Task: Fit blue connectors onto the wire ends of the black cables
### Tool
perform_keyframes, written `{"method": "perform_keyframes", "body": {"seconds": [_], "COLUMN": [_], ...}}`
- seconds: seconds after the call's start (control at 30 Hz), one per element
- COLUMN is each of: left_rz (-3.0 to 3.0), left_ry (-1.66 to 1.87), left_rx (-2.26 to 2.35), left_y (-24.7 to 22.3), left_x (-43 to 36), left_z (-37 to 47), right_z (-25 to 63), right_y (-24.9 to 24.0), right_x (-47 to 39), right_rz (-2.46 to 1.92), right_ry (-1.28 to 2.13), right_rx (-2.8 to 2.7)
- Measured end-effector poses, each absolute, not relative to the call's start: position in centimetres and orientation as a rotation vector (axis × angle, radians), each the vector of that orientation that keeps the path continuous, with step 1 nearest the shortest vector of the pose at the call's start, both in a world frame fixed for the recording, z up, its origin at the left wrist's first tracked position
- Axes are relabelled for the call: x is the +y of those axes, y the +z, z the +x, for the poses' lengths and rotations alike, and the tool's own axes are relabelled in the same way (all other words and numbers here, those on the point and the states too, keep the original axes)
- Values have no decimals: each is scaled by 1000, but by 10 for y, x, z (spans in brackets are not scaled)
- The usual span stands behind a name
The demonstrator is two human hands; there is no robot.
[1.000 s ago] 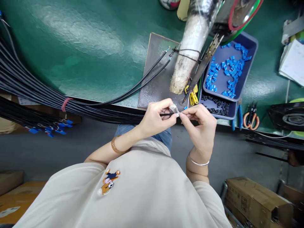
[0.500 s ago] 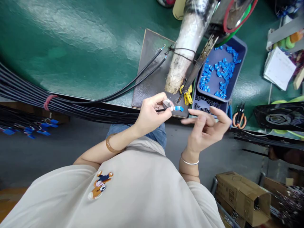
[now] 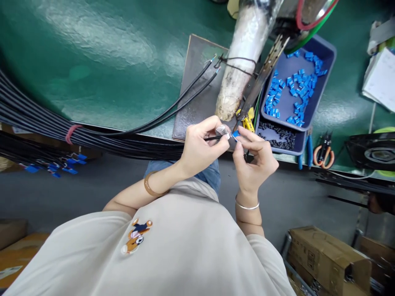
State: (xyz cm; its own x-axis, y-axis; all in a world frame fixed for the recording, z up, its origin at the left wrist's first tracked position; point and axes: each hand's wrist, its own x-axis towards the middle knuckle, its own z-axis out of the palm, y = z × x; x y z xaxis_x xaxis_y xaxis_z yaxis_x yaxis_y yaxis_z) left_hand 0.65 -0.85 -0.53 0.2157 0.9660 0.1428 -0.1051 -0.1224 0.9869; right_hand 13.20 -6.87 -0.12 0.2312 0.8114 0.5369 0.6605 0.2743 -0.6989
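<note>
My left hand pinches the end of a black cable, with a small clear-grey piece at its fingertips. A blue connector sits at the cable's end, between my two hands. My right hand has its thumb and fingers closed round a thin pale wire beside the connector; the fingertips partly hide it. Both hands are over the front edge of a dark board, just below a plastic-wrapped tube.
A bin of blue connectors overlaps one of small black parts. Yellow cutters, blue-handled pliers and orange-handled cutters lie nearby. Bundled black cables run along the left edge. Two cable ends cross the board.
My right hand has moved left to the blue connector, and its spread fingers have closed at the thin wire. My left hand still holds the cable. The whole view has shifted slightly.
</note>
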Motion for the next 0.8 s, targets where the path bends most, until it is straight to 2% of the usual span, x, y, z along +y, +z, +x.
{"method": "perform_keyframes", "body": {"seconds": [0.23, 0.57, 0.8], "left_rz": [1372, 1385, 1496], "left_ry": [1198, 1079, 1044], "left_rx": [947, 955, 853], "left_y": [-5, -3, -11], "left_x": [-10, -10, -12], "left_z": [6, 1, -6], "right_z": [133, 132, 136], "right_y": [2, 5, 17], "right_x": [-68, -71, -77], "right_rz": [-1467, -1516, -1564], "right_ry": [153, -57, 320], "right_rx": [-1526, -1643, -1348]}}
